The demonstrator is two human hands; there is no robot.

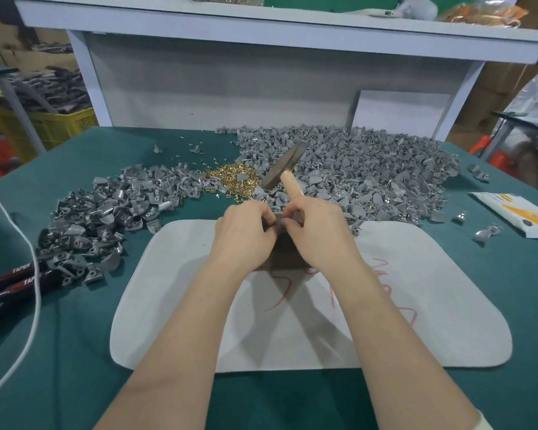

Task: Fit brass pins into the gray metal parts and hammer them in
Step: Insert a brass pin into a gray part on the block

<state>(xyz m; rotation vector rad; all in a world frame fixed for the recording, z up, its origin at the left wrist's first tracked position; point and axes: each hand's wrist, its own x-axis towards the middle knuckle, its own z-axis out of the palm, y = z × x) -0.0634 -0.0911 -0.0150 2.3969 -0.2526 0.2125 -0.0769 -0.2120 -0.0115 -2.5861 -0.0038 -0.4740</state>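
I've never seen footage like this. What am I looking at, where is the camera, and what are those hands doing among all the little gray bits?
There is no machine here. A person works with two bare hands, filmed by one camera worn on the head, looking forward and down. The left hand and right hand meet over a dark block on a white mat, pinching what looks like a small gray part between them. The right hand also holds a hammer, its head pointing away. Heaps of loose gray parts lie behind and to the left, with a pile of brass pins between them. On the green cover there are also pliers, a white cord and a printed packet.
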